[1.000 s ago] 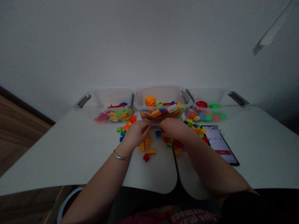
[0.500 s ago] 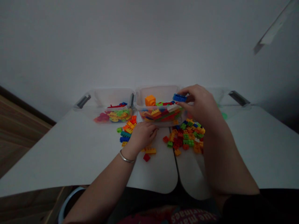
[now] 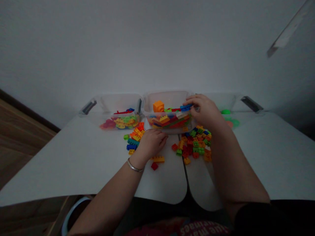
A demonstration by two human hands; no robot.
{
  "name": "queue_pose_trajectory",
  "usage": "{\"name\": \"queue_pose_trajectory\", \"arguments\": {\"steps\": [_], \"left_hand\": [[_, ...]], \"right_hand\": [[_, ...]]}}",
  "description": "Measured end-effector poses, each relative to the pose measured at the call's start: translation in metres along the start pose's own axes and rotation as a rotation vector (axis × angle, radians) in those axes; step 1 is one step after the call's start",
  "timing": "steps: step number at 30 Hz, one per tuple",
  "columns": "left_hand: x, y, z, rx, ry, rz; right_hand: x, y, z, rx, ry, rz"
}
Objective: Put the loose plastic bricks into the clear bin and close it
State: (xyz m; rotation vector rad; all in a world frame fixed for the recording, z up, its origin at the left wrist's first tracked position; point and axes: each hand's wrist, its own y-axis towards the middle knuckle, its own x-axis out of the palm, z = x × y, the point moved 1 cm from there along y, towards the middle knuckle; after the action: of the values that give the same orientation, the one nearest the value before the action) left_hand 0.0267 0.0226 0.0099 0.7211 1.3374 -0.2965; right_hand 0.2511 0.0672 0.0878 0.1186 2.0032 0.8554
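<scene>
Evidently, over the middle bin's (image 3: pixel 169 97) right end, a blue brick (image 3: pixel 186 108) is pinched in the right hand (image 3: pixel 205 110).
Leftmost, the left bin (image 3: pixel 120 99) sits at ten o'clock from the left hand (image 3: pixel 152 142), with the left-hand loose bricks (image 3: pixel 133 142) nearer nine; that hand is curled, and whether it holds anything cannot be told. A yellow brick (image 3: pixel 158 159) lies at its five o'clock, the middle bin at one. Rightward, the blue brick could glance off the heaped contents or rim and drop outside, if the fingers part too near the edge. It lies at nine o'clock from the right palm, thumb and fingertips closed on it. The right-hand pile (image 3: pixel 195 144) lies between six and seven o'clock from that hand, the right bin (image 3: pixel 221 101) at three.
</scene>
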Motion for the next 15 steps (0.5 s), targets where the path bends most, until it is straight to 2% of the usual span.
{"name": "queue_pose_trajectory", "arguments": {"steps": [4,11,15], "left_hand": [[0.002,-0.002,-0.003,-0.016,-0.031,0.003],[0.001,-0.004,-0.005,-0.02,-0.055,0.017],[0.0,-0.005,-0.005,-0.038,-0.077,0.024]], "right_hand": [[-0.006,-0.001,-0.005,0.034,-0.084,-0.096],[-0.019,-0.005,-0.003,0.052,-0.32,-0.114],[-0.018,-0.005,-0.004,0.039,-0.307,-0.169]]}}
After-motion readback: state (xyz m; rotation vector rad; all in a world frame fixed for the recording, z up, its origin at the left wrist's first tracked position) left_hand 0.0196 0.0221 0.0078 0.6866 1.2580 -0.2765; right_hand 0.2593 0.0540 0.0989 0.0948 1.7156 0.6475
